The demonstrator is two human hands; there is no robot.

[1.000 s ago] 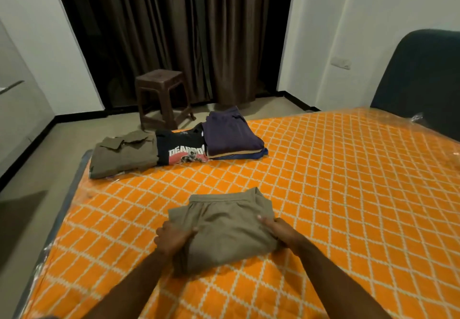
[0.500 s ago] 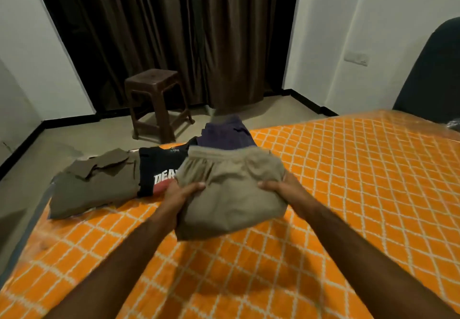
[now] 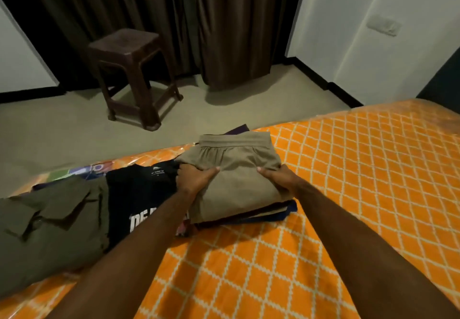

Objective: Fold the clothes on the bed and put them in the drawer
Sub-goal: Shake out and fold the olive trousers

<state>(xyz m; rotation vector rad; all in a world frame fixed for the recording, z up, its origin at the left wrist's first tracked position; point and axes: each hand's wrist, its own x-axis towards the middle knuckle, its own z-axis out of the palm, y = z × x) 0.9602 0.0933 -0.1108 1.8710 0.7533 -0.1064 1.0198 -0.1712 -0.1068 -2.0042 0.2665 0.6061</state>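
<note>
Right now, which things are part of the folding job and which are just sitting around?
Part of the job:
- khaki shorts, gripped by left hand and right hand
- dark folded stack under them
- black printed T-shirt
- olive shirt
- orange bed

Just sitting around:
- brown stool
- curtains
- wall switch

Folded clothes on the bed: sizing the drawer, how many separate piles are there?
3. Olive garment at left, black printed T-shirt beside it, then the stack topped by tan shorts that both hands hold. The stack's layers are partly hidden.
</note>
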